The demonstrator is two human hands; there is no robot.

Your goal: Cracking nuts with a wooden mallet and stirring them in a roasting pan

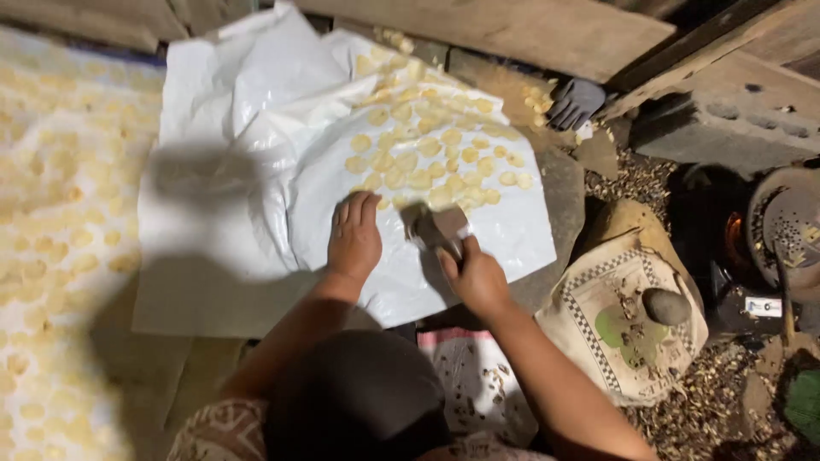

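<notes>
Head view: left hand (354,237) lies flat, fingers released, on white plastic sheet (256,137); right hand (475,275) grips a flat metal scraper (438,226) beside pale round chips (431,154).

left hand (354,236) flat on white sheet (256,128), right hand (475,275) gripping, perhaps, a scraper (440,227)

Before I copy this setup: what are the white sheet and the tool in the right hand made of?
The white sheet looks like thin plastic: glossy, creased. The tool in the right hand seems a wooden block, brown and matte, though blur leaves that unsure.
</notes>
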